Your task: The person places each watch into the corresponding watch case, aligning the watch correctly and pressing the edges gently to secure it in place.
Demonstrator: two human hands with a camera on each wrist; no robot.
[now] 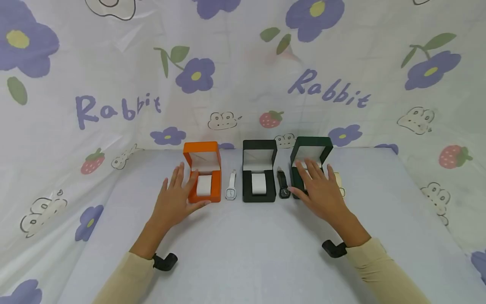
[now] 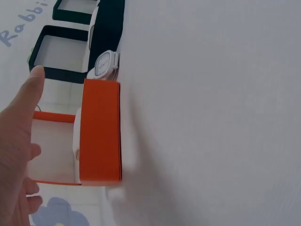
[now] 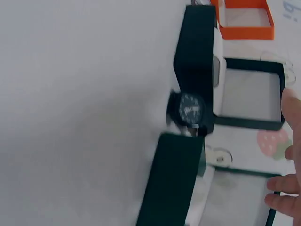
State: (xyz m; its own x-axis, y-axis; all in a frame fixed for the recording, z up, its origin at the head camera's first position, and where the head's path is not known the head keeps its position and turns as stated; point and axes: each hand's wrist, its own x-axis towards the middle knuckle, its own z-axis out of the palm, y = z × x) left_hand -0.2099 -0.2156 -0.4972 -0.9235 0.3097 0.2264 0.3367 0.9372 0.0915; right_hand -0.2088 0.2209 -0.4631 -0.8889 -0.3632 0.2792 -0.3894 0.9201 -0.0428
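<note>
Orange box [image 1: 217, 185] (lid [image 1: 200, 147] raised) faces the near side.

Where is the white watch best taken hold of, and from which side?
Probably by the sides of its face, pinched from above and the person's side. The white watch lies lengthwise between the orange box and the black box, with its face at the near end and its strap running away.

Beige sleeves [image 1: 123, 280], black wrist cameras [image 1: 165, 262]
</note>
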